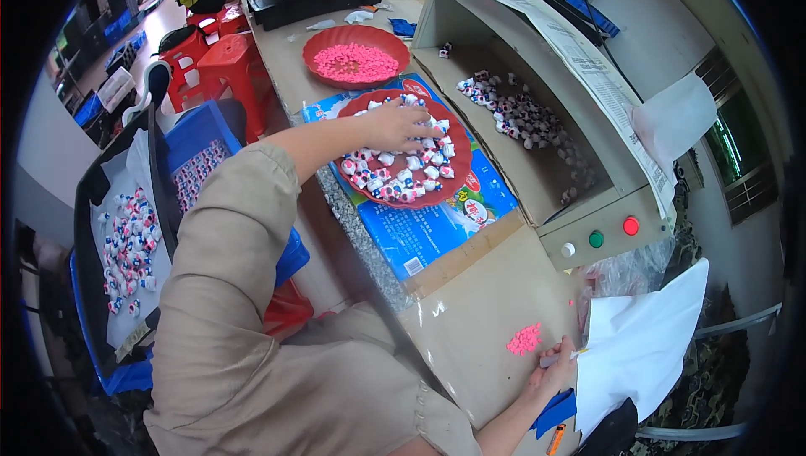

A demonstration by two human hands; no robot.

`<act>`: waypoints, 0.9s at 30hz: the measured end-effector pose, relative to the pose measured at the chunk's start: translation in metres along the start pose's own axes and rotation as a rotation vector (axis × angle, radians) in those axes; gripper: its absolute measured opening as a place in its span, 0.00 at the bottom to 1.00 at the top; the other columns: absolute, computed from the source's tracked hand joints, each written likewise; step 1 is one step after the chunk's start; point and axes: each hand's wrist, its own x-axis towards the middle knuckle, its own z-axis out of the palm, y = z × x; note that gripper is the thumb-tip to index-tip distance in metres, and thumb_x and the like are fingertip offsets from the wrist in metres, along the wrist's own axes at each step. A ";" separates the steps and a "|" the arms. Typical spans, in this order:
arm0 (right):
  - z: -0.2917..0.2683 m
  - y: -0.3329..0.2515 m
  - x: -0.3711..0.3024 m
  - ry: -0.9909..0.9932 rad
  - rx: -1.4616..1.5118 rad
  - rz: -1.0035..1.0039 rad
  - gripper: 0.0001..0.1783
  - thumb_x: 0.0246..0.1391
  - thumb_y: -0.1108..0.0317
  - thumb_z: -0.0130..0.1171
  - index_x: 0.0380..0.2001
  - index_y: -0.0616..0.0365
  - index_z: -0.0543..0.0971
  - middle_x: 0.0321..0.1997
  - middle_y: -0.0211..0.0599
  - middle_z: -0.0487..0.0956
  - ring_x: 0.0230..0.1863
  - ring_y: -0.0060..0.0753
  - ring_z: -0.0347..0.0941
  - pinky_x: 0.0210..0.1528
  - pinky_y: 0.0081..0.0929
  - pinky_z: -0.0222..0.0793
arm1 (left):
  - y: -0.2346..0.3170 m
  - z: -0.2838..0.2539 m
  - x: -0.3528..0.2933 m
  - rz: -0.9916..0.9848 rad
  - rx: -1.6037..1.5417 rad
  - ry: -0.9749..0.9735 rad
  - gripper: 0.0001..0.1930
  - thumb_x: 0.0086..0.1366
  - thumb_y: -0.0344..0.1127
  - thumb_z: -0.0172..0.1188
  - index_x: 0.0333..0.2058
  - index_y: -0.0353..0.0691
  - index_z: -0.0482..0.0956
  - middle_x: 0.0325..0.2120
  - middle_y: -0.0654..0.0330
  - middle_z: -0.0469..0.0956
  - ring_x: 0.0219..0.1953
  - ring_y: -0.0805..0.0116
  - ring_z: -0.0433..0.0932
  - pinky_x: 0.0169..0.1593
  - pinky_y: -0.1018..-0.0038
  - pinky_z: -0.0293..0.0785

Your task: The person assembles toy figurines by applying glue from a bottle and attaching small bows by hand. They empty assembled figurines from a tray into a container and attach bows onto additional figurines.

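Observation:
My left hand [400, 127] reaches over a red scalloped plate [348, 112] heaped with small white figurines [407, 177] marked in pink, blue and black. Its fingers are spread and touch the figurines at the far side; whether one is between the fingertips is hidden. Low on the right, my right hand [547, 374] is closed on a small grey-handled tool [550, 361], whose thin pale tip points right. Just beyond that hand lies a little pile of pink pieces [525, 339] on the brown tabletop. A second red plate [315, 40], behind the first, holds many similar pink pieces.
An open-fronted metal box [558, 229] with buttons stands at right, with more figurines [529, 116] inside. Blue printed cardboard [403, 242] lies under the near plate. White paper [638, 347] and an orange marker [556, 439] are near my right hand. Left are trays [84, 229] of figurines.

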 end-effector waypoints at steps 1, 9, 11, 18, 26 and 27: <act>0.001 -0.001 0.000 0.001 -0.003 -0.005 0.05 0.45 0.70 0.55 0.23 0.57 0.69 0.15 0.25 0.63 0.13 0.15 0.57 0.15 0.16 0.52 | -0.014 0.014 -0.001 0.078 0.003 0.167 0.21 0.55 0.44 0.52 0.49 0.53 0.67 0.46 0.56 0.65 0.52 0.61 0.63 0.51 0.58 0.60; -0.001 0.001 0.003 -0.009 0.021 0.022 0.06 0.45 0.70 0.55 0.24 0.57 0.69 0.15 0.25 0.63 0.14 0.15 0.57 0.15 0.17 0.52 | -0.033 -0.025 -0.003 -0.221 -0.501 0.161 0.10 0.53 0.34 0.57 0.32 0.36 0.78 0.33 0.53 0.76 0.36 0.63 0.75 0.42 0.72 0.69; -0.002 0.002 0.004 -0.021 0.026 0.022 0.06 0.45 0.70 0.55 0.24 0.57 0.69 0.15 0.25 0.63 0.14 0.15 0.57 0.15 0.17 0.52 | -0.039 -0.034 -0.006 -0.308 -0.457 0.189 0.10 0.53 0.33 0.56 0.33 0.36 0.78 0.32 0.53 0.76 0.35 0.64 0.75 0.41 0.72 0.70; 0.002 -0.001 -0.001 -0.026 -0.002 0.009 0.06 0.47 0.69 0.54 0.25 0.58 0.69 0.16 0.25 0.64 0.14 0.16 0.58 0.16 0.17 0.54 | -0.045 -0.048 0.006 -0.477 -0.383 0.250 0.08 0.52 0.29 0.54 0.31 0.36 0.78 0.26 0.54 0.77 0.30 0.67 0.76 0.36 0.74 0.72; 0.002 -0.002 0.002 0.000 -0.023 0.003 0.05 0.47 0.70 0.54 0.26 0.58 0.69 0.15 0.26 0.64 0.15 0.16 0.59 0.15 0.16 0.54 | -0.037 -0.002 0.125 -0.546 -0.661 0.248 0.11 0.49 0.36 0.54 0.31 0.39 0.79 0.30 0.50 0.77 0.34 0.58 0.76 0.41 0.69 0.71; 0.000 -0.002 0.002 0.019 -0.036 0.010 0.05 0.47 0.70 0.54 0.26 0.58 0.69 0.15 0.26 0.64 0.15 0.16 0.59 0.15 0.16 0.54 | -0.038 0.003 0.141 -0.642 -0.693 0.317 0.14 0.52 0.37 0.53 0.36 0.38 0.76 0.32 0.50 0.76 0.36 0.59 0.75 0.42 0.70 0.70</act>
